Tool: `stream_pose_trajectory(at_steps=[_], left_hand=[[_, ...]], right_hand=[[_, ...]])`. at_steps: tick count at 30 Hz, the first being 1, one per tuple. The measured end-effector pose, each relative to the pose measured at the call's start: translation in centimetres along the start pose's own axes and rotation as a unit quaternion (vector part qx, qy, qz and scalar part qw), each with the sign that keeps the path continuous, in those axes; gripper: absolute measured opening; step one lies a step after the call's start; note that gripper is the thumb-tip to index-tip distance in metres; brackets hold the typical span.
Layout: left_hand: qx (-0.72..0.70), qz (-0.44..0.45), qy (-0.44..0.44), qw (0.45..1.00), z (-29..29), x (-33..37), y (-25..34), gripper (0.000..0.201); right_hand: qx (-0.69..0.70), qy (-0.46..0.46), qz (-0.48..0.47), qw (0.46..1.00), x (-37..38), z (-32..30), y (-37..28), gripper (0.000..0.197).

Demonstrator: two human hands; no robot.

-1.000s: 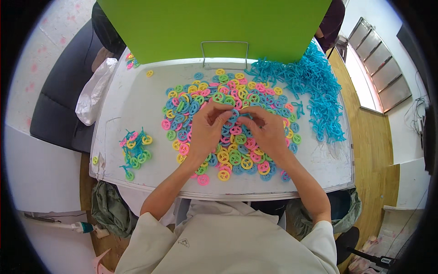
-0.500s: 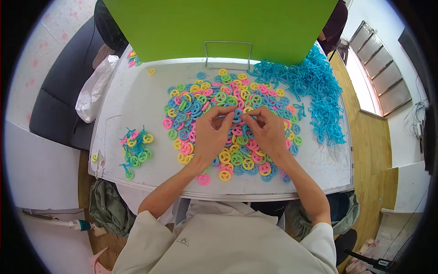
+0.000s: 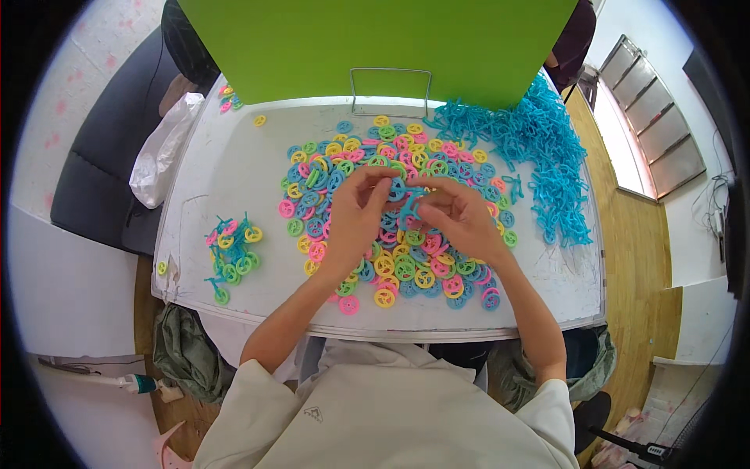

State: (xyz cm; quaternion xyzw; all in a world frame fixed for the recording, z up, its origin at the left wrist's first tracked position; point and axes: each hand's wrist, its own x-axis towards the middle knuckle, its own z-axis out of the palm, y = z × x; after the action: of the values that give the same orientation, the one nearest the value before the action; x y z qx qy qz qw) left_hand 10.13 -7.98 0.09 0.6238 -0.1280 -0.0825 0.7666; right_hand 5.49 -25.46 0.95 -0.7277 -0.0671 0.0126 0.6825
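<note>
Above the pile, my left hand (image 3: 353, 215) pinches a small blue plastic wheel (image 3: 397, 189) between thumb and fingertips. My right hand (image 3: 467, 220) is closed on a blue forked plastic piece (image 3: 409, 209), whose upper end meets the wheel; whether the two are joined I cannot tell. Beneath both hands spreads a heap of small spoked wheels (image 3: 405, 270) in pink, yellow, green and blue. To the left lies a small cluster of blue pieces with wheels on them (image 3: 228, 248).
Loose blue forked pieces (image 3: 558, 164) form a large heap along the table's right side. A green panel (image 3: 375, 47) rises at the far edge, with a bent metal wire frame (image 3: 391, 70) before it. A white plastic bag (image 3: 162, 152) hangs at the left edge of the white table (image 3: 266, 289).
My hands have tilted and shifted slightly, bringing the blue forked piece into clearer view beside the wheel. My right hand's fingers have come further over the piece.
</note>
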Motion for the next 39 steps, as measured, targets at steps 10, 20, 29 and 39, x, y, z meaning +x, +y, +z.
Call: stream_pose_trajectory(at_steps=[10,20,29,39], left_hand=[[0.478,0.227,-0.02,0.848,-1.9,0.4,-1.7,0.032],[0.202,0.025,-0.008,0.979,-1.7,0.6,0.3,0.016],[0.026,-0.042,-0.103,0.993,-1.0,0.0,-0.2,0.014],[0.053,0.026,-0.045,0.997,-0.6,-0.2,-1.5,0.005]], right_hand=[[-0.196,0.115,-0.242,0.943,0.7,0.0,1.5,0.023],[-0.235,0.144,-0.161,0.948,0.6,-0.6,1.1,0.02],[-0.285,0.094,-0.238,0.924,0.4,-0.4,1.1,0.038],[-0.294,0.094,-0.222,0.925,0.0,-0.1,0.8,0.031]])
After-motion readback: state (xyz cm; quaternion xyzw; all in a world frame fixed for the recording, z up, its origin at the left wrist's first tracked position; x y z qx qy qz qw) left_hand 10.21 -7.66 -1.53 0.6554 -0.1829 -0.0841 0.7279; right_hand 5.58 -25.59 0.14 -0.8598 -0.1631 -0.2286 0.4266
